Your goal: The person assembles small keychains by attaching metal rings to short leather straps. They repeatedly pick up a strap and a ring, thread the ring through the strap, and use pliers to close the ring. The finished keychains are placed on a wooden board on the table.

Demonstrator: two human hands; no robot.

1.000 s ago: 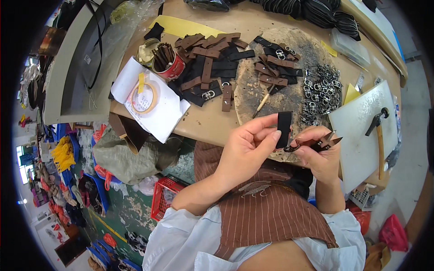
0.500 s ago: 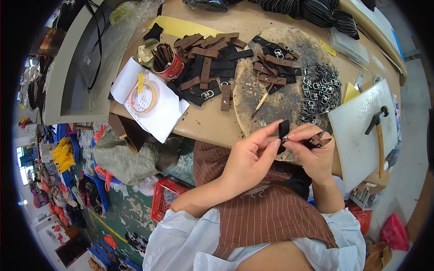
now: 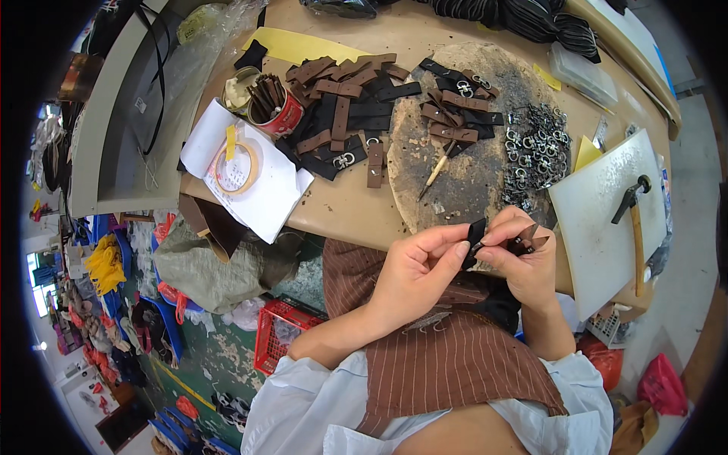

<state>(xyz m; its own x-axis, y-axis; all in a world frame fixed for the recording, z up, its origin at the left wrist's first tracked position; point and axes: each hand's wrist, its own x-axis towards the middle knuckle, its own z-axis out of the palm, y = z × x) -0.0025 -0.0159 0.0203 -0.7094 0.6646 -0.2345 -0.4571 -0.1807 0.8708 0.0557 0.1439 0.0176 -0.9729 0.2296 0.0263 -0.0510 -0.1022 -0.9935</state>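
Above my lap, at the board's near edge, my two hands meet. My left hand [image 3: 417, 277] pinches a short black strap [image 3: 475, 232] between thumb and fingertips. My right hand [image 3: 525, 274] is closed on the strap's other side, its thumb and forefinger close to the left fingertips. Dark brown strap ends [image 3: 534, 241] stick out of the right hand's curled fingers. Whatever small part lies between the fingertips is hidden. Beyond the hands, a pointed awl with a light wooden handle [image 3: 436, 171] rests on the round, worn board [image 3: 418, 193].
Metal swivel clasps [image 3: 537, 148] are heaped on the board's right, with brown and black straps [image 3: 457, 114] behind. A hammer [image 3: 637, 235] lies on a white slab [image 3: 588, 227]. To the left stand a red tin [image 3: 287, 117], a tape roll [image 3: 237, 186] and papers [image 3: 273, 201].
Both hands have lowered slightly, and the black strap has sunk and tilted between them. The fingertips have shifted a little on it. The view has moved slightly.
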